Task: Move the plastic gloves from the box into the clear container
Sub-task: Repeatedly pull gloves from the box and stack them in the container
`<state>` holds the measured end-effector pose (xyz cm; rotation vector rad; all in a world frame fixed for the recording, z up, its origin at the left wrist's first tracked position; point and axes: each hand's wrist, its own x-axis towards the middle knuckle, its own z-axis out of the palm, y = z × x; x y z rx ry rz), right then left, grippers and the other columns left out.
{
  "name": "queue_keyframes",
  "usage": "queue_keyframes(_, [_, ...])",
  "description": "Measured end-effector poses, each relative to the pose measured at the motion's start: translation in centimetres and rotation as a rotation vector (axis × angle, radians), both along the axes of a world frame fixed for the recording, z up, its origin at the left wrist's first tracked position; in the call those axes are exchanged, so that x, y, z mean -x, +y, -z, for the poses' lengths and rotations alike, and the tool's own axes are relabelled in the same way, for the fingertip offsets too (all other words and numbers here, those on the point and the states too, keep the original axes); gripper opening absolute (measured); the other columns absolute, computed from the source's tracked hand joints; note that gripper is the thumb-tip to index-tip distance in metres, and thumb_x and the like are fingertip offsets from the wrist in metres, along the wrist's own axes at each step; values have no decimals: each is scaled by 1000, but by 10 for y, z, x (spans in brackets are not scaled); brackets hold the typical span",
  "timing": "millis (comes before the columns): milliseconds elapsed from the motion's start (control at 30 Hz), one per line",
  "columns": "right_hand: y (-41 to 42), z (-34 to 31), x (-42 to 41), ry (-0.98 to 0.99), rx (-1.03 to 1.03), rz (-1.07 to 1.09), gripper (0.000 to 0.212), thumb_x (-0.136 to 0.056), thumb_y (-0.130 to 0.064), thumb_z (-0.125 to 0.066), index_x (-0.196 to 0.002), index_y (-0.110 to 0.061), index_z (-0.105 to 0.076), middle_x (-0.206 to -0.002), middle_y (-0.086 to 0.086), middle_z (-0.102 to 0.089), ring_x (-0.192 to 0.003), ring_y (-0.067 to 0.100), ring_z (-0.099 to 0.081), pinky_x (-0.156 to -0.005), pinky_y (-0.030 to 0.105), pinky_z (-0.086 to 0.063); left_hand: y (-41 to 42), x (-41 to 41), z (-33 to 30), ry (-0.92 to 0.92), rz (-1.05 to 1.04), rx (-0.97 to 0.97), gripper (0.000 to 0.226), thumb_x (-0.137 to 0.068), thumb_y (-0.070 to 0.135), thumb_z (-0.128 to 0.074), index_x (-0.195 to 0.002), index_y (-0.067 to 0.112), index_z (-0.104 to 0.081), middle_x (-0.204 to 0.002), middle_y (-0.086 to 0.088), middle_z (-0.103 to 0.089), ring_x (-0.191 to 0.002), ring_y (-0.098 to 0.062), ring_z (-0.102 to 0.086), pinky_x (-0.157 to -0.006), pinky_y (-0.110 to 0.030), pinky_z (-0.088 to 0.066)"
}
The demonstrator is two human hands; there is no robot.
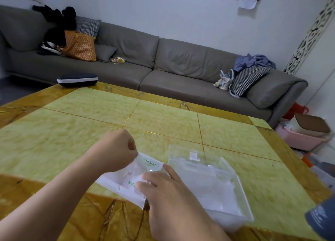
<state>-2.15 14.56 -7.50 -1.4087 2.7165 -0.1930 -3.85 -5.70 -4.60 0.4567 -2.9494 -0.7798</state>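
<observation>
1. Living room: 1 long grey sofa (163, 59) along the white wall, w/ 2 checkered cushions, 1 orange bag (79, 46) and some clothes on it.
2. Surface (81, 114): yellow-green tiles w/ amber border. 1 dark case (77, 79) at its far left edge.
3. 1 white box (126, 179) w/ green print lies flat and crumpled near me, just left of the clear container.
4. 1 clear container (213, 179), lid up at the back, sits open on the surface; whitish plastic gloves (217, 191) already lie inside, count can't tell.
5. My left hand (116, 150): grip curled, pinching the box's far corner.
6. My right hand (163, 191): fingers fairly straight, spread, tips pressing on the box's top by its opening. Crinkly film shows there under the fingertips; can't tell if I pinch it.
7. 2 hands, both on the box; neither touches the container.
</observation>
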Motion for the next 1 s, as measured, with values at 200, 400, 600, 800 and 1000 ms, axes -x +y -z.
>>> queue_keyframes(200, [0, 1, 0, -9, 20, -9, 56, -81, -7, -52, -135, -18, -56, -150, 1, -45, -144, 18, -37, -118, 24, 26, 1, -3, -11, 126, -34, -403, 21, -91, 32, -71, -75, 20, -75, -76, -7, -74, -56, -15, -55, -57, -31, -45])
queue_keyframes(400, [0, -4, -2, -29, 14, -9, 60, -86, -4, -52, -144, -18, -51, -156, 1, -40, -149, 16, -29, -116, 22, 27, 10, -9, -25, 420, 12, -716, 20, -99, 33, -66, -86, 18, -71, -84, -15, -65, -76, -23, -50, -75, -40, -39])
queue_keyframes(600, [6, -10, -4, -83, 142, 7, 45, -102, -15, -49, -146, -23, -53, -164, -13, -27, -147, 4, -6, -110, 7, 21, 18, -6, -36, 643, -26, -1089, 19, -105, 18, -57, -92, 8, -66, -89, -5, -75, -92, -20, -71, -104, -40, -53])
queue_keyframes(800, [13, -18, -1, -33, 687, 337, 22, -93, -43, -65, -111, -35, -55, -116, -23, -50, -111, 1, -55, -89, 20, -49, 26, -4, -37, 631, -38, -1388, 19, -105, 16, -54, -99, 3, -66, -104, -24, -72, -98, -31, -70, -100, -45, -54])
queue_keyframes(1000, [16, -29, 8, -221, 944, 472, 40, -86, -47, -81, -117, -38, -57, -113, -23, -61, -110, -2, -61, -88, 14, -48, 56, -12, -36, 469, 106, -1440, 27, -103, 20, -56, -87, 5, -71, -108, -27, -70, -102, -38, -70, -93, -45, -54])
